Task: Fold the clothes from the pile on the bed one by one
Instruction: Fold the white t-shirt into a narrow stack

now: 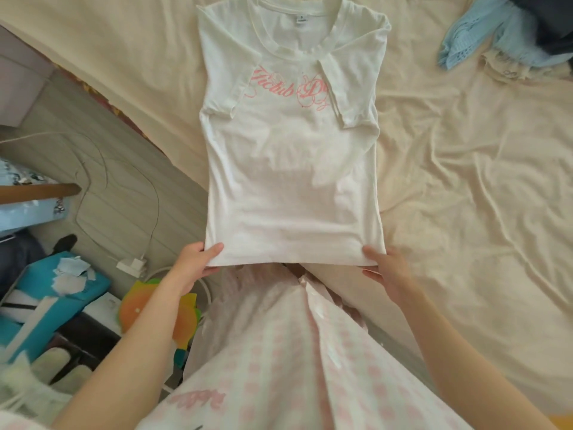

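Note:
A white T-shirt (pixel 291 169) with pink script lettering lies flat on the cream bed sheet (pixel 465 181), collar away from me. Both short sleeves are folded inward over the chest. My left hand (pixel 198 262) pinches the hem's left corner, thumb on top. My right hand (pixel 384 268) pinches the hem's right corner the same way. The hem is lifted slightly off the bed near its front edge. A pile of clothes (pixel 508 41), light blue and dark pieces with cream lace, sits at the far right of the bed.
To the left of the bed is a wooden floor (pixel 102 169) with a white cable and charger (pixel 131 263), a teal box (pixel 46 290) with white scraps, and an orange-yellow toy (pixel 155 305). My pink-dotted white garment (pixel 279 352) fills the lower middle.

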The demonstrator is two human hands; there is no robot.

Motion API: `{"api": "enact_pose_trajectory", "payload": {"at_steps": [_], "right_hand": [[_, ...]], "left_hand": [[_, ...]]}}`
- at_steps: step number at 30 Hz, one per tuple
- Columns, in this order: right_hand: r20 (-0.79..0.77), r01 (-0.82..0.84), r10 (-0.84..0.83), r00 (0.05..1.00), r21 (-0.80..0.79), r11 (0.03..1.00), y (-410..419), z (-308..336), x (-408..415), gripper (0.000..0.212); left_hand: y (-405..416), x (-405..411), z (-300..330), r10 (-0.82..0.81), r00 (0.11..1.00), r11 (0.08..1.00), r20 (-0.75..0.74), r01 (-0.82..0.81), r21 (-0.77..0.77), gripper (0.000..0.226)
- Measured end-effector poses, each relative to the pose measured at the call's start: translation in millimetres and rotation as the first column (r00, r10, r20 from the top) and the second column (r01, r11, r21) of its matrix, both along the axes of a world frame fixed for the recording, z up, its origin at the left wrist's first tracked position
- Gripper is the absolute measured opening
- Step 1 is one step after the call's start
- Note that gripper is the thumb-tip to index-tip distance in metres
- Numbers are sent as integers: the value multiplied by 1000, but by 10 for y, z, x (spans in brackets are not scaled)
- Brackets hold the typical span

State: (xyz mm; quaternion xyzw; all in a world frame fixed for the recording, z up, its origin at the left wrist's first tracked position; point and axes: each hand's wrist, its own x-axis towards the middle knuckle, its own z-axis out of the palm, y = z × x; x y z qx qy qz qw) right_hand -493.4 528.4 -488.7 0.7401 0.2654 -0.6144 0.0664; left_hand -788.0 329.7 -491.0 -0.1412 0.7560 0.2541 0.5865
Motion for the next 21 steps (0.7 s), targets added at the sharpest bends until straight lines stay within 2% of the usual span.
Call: {"api": "enact_pose_trajectory", "payload": {"at_steps": [4, 6, 9, 13, 16, 18, 21], "right_hand": [[-191, 204, -217, 957, -87, 975, 191, 290, -49, 17], [-313, 280, -302, 900, -114, 953, 371, 465, -139, 16], [-432, 347, -365, 825, -125, 930, 734, 730, -380, 14], [-511, 439, -426, 746, -103, 892, 1336, 905, -926, 18], [-557, 495, -449, 699, -76, 865, 1873, 859, -1389, 20], [-578, 506, -435, 691, -44, 861, 2197, 756, -1650, 21], [-601, 535, -433, 672, -10, 845, 2455, 551, -1883, 23]], "left_hand": [[-16, -123, 282, 241, 967, 966, 83, -248, 75, 25], [82, -238, 442, 375, 919, 907, 124, -392, 158, 24], [390, -480, 675, 474, 867, 817, 154, -498, 289, 33], [1068, -898, 861, 563, 813, 711, 146, -567, 415, 21], [1751, -1263, 877, 605, 788, 666, 117, -581, 468, 16], [2169, -1487, 832, 583, 805, 660, 112, -550, 513, 17], [2529, -1708, 679, 482, 870, 706, 103, -455, 542, 18]]}}
